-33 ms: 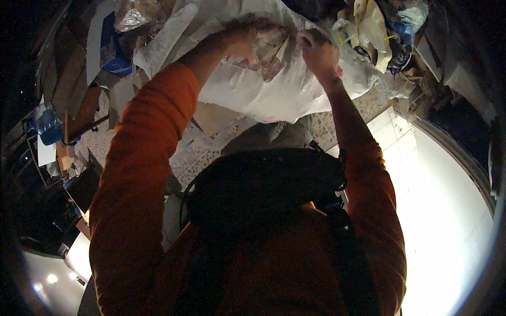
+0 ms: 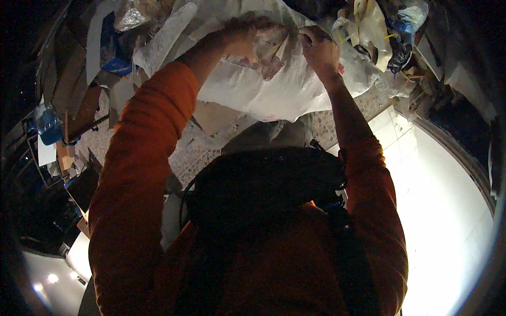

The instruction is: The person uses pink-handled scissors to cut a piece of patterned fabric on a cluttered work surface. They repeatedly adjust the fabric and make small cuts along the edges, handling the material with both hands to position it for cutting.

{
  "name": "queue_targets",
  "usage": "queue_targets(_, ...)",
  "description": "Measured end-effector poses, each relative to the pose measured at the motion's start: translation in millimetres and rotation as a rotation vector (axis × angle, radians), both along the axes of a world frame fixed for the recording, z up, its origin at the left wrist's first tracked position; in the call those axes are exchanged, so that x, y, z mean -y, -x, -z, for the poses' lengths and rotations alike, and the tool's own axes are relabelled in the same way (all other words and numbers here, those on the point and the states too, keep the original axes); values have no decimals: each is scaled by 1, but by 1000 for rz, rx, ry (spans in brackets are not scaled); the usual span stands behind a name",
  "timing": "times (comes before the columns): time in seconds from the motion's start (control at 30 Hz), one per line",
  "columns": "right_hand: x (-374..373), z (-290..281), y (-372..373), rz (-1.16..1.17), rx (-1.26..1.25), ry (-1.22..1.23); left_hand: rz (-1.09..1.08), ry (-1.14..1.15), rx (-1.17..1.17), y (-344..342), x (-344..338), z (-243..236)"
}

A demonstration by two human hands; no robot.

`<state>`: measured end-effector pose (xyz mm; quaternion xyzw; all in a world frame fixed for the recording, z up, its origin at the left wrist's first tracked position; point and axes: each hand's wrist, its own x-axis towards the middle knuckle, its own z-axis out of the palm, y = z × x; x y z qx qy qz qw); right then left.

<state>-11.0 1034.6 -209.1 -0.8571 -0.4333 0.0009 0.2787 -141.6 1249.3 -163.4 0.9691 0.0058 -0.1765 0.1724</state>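
A large white woven sack (image 2: 263,95) lies bulging across the far middle of the view. My left hand (image 2: 242,43) bends over its upper part, fingers curled and partly lost in shadow; what they grip cannot be made out. Beside it, crumpled see-through plastic (image 2: 271,46) with pale and brownish contents shows at the sack's dark fold. To the right of that fold, my right hand (image 2: 320,52) is closed with the fingertips pinched together over the sack; anything between them is too small to name. A small red spot shows by the right wrist.
Pale and dark plastic bags (image 2: 371,34) lie heaped at the far right. On the left are flattened cardboard (image 2: 79,95), a blue box (image 2: 115,60) and a blue plastic bottle (image 2: 48,126). A black waist bag (image 2: 263,179) hangs before me, over pebble-patterned flooring (image 2: 203,158).
My right hand has turned slightly and its fingertips have risen a little. The plastic by my left hand has shifted slightly.
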Motion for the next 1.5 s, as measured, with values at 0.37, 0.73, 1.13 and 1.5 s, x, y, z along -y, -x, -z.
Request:
queue_targets(0.37,-3,2,26,-103,122,233,46,-28,12,0,-3,1)
queue_targets(0.73,16,-9,50,-167,81,206,29,-56,6,0,-2,2)
queue_targets(1.13,6,1,27,-61,31,321,55,-1,-67,-4,0,-6)
queue_targets(1.5,16,3,47,-168,122,291,53,-31,-36,-6,0,2)
